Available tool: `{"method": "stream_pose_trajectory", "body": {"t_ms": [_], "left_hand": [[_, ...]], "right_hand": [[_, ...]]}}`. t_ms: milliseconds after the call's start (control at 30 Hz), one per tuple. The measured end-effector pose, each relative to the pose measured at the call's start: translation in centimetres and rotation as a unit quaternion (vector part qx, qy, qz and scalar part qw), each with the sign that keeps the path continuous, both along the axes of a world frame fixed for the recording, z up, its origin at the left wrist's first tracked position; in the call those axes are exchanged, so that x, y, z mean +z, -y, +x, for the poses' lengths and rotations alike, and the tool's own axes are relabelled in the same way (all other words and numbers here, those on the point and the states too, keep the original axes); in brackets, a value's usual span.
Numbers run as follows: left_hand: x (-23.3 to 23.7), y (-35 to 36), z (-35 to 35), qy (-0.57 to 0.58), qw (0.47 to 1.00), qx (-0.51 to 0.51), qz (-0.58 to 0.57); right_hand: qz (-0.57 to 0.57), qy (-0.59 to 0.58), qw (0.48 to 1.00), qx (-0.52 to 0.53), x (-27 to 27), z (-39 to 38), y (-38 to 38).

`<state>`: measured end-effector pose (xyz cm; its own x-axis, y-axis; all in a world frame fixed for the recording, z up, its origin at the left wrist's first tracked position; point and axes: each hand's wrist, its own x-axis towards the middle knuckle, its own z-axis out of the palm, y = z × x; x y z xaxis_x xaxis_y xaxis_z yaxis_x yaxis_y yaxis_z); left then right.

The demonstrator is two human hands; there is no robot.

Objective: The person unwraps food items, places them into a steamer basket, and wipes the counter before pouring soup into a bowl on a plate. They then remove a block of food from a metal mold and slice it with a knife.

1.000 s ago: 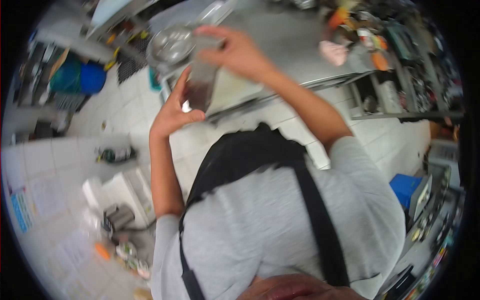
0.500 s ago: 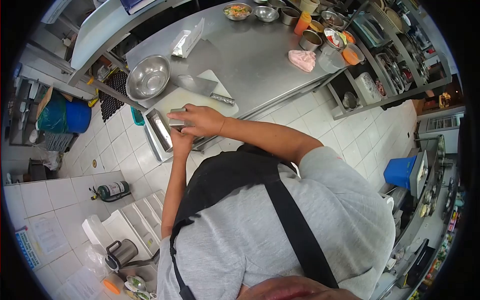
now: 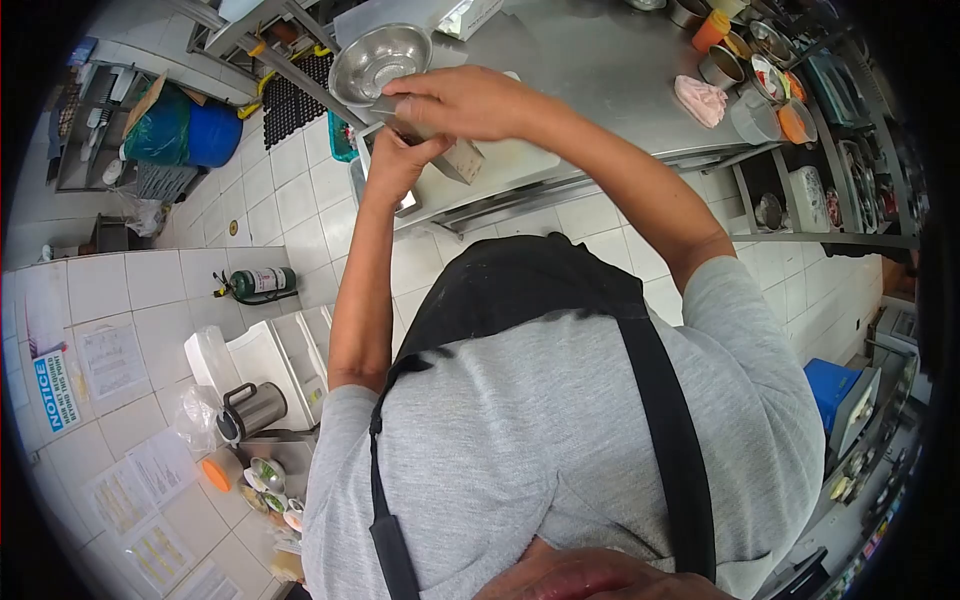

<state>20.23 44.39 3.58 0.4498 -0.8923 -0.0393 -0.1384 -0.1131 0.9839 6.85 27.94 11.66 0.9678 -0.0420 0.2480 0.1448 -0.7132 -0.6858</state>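
Note:
My left hand [image 3: 397, 165] grips a narrow rectangular metal tin [image 3: 460, 162] from below, its thumb along the side. My right hand [image 3: 465, 100] lies over the top of the same tin, fingers bent around its far end. The tin is tilted above the white cutting board [image 3: 530, 160], and the hands cover much of it. Under my left hand, a piece of another metal container [image 3: 407, 201] shows at the board's left end. Just beyond my fingers stands a perforated metal bowl [image 3: 378, 62].
A white box [image 3: 468, 15] sits on the steel counter [image 3: 600, 75]. Farther right are a pink cloth [image 3: 701, 102], an orange squeeze bottle [image 3: 711, 30] and several metal pots and tubs. A fire extinguisher [image 3: 258, 283] and a white drawer unit [image 3: 275, 355] stand at left.
Both hands have lifted the tin and turned it, so more of its length shows. My right arm now reaches farther forward. The view has shifted, and the knife is hidden from sight.

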Motion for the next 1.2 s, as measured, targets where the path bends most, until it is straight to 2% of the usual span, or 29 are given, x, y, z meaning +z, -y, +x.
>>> {"method": "stream_pose_trajectory", "body": {"t_ms": [33, 67, 100, 167, 233, 267, 367, 400, 433, 500, 533, 567, 600, 667, 700, 767, 833, 900, 967, 1000, 1067, 1133, 1200], "left_hand": [[0.3, -0.1, 0.1, 0.044, 0.998, -0.021, 0.047], [0.4, -0.3, -0.5, 0.039, 0.998, -0.02, 0.048], [0.4, -0.5, -1.7, 0.05, 0.999, 0.014, 0.009], [-1.6, 0.0, -3.0, 0.059, 0.997, 0.049, -0.03], [-8.6, -0.1, -3.9, 0.071, 0.986, 0.138, -0.062], [-10.8, -0.5, -4.0, 0.117, 0.983, 0.14, -0.007], [-11.5, -0.7, -3.7, 0.094, 0.988, 0.124, 0.023], [-11.5, -0.7, -2.6, 0.077, 0.989, 0.089, 0.094], [-11.5, -0.2, -2.1, 0.079, 0.988, 0.09, 0.093], [-11.8, 0.1, -1.3, -0.099, 0.991, 0.089, -0.013], [-12.0, 0.1, -0.9, -0.16, 0.983, 0.084, 0.014], [-12.3, -0.4, -1.0, -0.162, 0.983, 0.089, 0.017], [-12.0, -0.5, -1.3, -0.236, 0.967, 0.093, 0.024], [-11.2, -0.6, -2.7, -0.34, 0.936, 0.093, 0.017], [-11.2, -0.8, -3.1, -0.341, 0.935, 0.091, 0.022], [-11.5, -0.8, -3.3, -0.381, 0.923, 0.05, 0.011], [-10.9, -0.6, -3.9, -0.384, 0.922, 0.054, 0.002], [-10.5, -0.6, -4.6, -0.391, 0.919, 0.061, -0.003], [-9.8, -0.8, -5.1, -0.376, 0.924, 0.071, 0.022], [-10.1, -1.0, -5.0, -0.377, 0.922, 0.078, 0.033], [-10.5, -1.1, -5.4, -0.382, 0.917, 0.105, 0.035], [-10.9, -1.4, -5.9, -0.379, 0.915, 0.133, 0.04], [-11.2, -1.6, -6.5, -0.38, 0.912, 0.146, 0.046]], "right_hand": [[-0.055, 0.008, 0.997, -0.061, 0.9, -1.4, -1.8], [-0.109, 0.016, 0.986, -0.121, 1.2, -2.4, -2.9], [-0.108, 0.011, 0.987, -0.119, 0.2, -2.7, -3.5], [-0.068, 0.124, 0.977, -0.162, -4.2, -3.3, -4.6], [-0.035, 0.073, 0.985, -0.15, -10.6, -3.6, -4.4], [-0.005, 0.031, 0.989, -0.144, -12.1, -3.4, -4.0], [-0.049, -0.021, 0.993, -0.106, -10.2, -2.9, -3.0], [-0.043, -0.025, 0.993, -0.108, -10.1, -3.3, -2.9], [-0.009, -0.011, 0.995, -0.1, -9.7, -3.2, -2.0], [0.027, 0.004, 0.996, -0.084, -9.5, -3.1, -0.6], [0.088, 0.012, 0.988, -0.125, -9.8, -3.4, 0.0], [0.149, 0.018, 0.974, -0.167, -10.2, -4.0, 0.6], [0.153, 0.016, 0.974, -0.163, -11.1, -4.6, 2.0], [-0.019, -0.092, 0.962, -0.255, -14.5, -5.6, 4.9], [-0.015, -0.095, 0.961, -0.258, -15.9, -5.8, 5.5], [-0.119, -0.143, 0.946, -0.264, -18.4, -7.0, 7.0], [-0.15, -0.179, 0.941, -0.246, -20.1, -7.0, 7.2], [-0.175, -0.175, 0.938, -0.242, -23.1, -5.9, 7.2], [-0.076, -0.142, 0.965, -0.206, -21.5, -5.8, 5.8], [-0.078, -0.149, 0.962, -0.215, -20.2, -6.3, 6.0], [-0.05, -0.085, 0.973, -0.209, -17.8, -7.3, 7.7], [-0.191, -0.021, 0.927, -0.321, -18.5, -9.4, 15.0], [-0.231, -0.069, 0.842, -0.483, -17.4, -14.1, 24.6]]}}
